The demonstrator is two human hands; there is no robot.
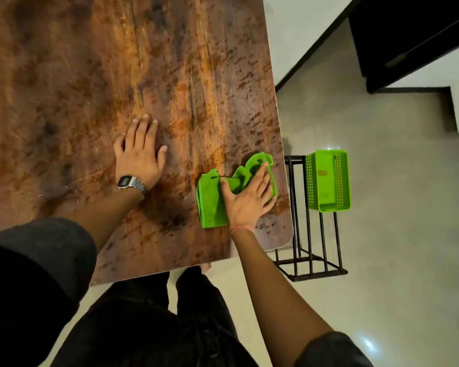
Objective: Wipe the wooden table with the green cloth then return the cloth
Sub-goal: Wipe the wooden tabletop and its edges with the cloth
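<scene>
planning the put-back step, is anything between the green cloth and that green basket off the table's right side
Nothing visible blocks it. The green cloth lies flat under the right hand near the wooden table right edge. The green basket sits on a black metal stand just past that edge, with only open air between.

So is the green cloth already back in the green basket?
No, the green cloth lies on the wooden table under the right hand, while the green basket sits apart on a black stand.
</scene>
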